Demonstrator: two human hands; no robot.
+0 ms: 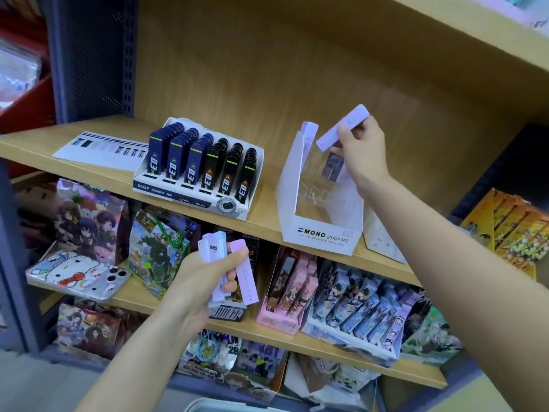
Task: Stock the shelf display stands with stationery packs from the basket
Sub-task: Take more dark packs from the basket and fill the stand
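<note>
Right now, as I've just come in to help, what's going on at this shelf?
A person is filling the white MONO stand on the wooden shelf. Their right hand pinches one lilac pack over the stand's clear tray, which holds little yet. The left hand grips a bundle of more lilac packs lower down. The neighbouring stand of blue and black packs looks full.

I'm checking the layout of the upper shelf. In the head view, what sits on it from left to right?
On the shelf: printed sheet → tray of blue and black packs → white MONO stand. The right hand with its lilac pack overlaps the stand, so it is left out.
</note>
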